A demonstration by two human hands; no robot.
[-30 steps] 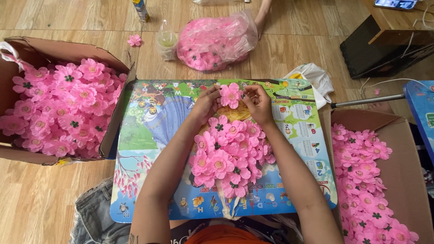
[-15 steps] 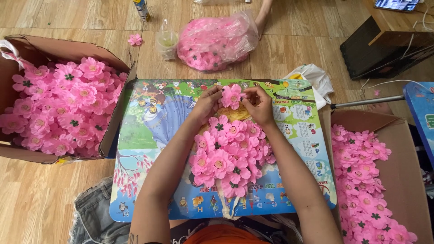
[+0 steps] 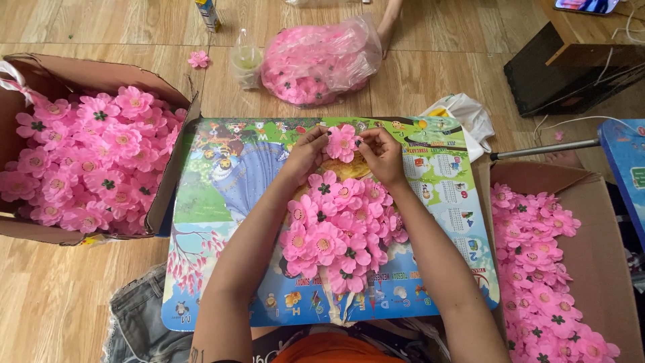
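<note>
Both my hands hold one pink fabric flower [image 3: 342,142] over the far part of a colourful picture board [image 3: 222,188]. My left hand [image 3: 306,153] pinches its left side and my right hand [image 3: 381,153] pinches its right side. Just below my hands, between my forearms, lies a pile of pink flowers [image 3: 339,228] on the board.
A cardboard box [image 3: 101,74] of pink flowers stands at the left, another cardboard box [image 3: 591,222] of flowers at the right. A clear plastic bag of flowers [image 3: 316,60], a small bottle [image 3: 246,59] and a loose flower [image 3: 198,60] lie on the wooden floor beyond. A dark cabinet [image 3: 571,74] stands at the far right.
</note>
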